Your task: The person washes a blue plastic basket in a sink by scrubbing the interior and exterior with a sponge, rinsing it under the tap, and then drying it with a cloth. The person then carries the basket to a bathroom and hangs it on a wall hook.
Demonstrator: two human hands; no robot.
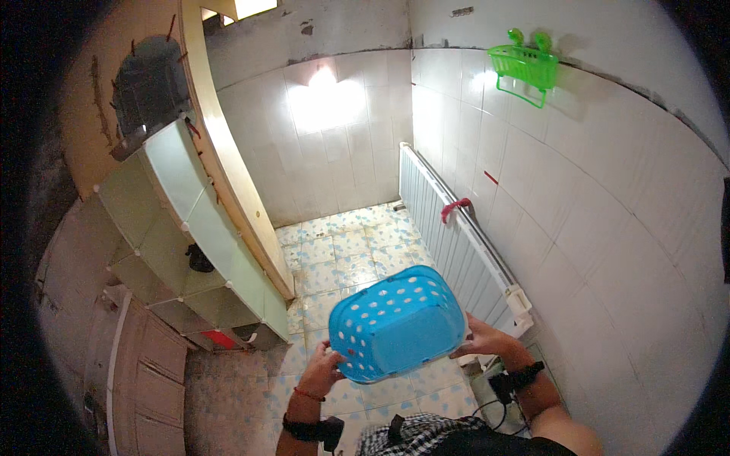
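A blue plastic basket [419, 336] with rows of round holes hangs in the air before me, tilted. I see into it or onto its flat base; which of the two I cannot tell. My left hand [325, 365] grips its lower left end, thumb against the perforated wall. On the opposite end, my right hand [482, 336] holds the right side, its fingers partly hidden behind the basket. Both forearms wear black straps with small devices. Beneath the basket lies the tiled floor [356, 245] with blue patches.
A white panel radiator [456, 239] runs along the right wall, with a red cloth strip [455, 209] tied on it. Higher up hangs a green plastic caddy [524, 65]. To the left, a cube shelf of translucent panels [211, 228] stands beside a wooden door frame [239, 165] and a panelled door [154, 376].
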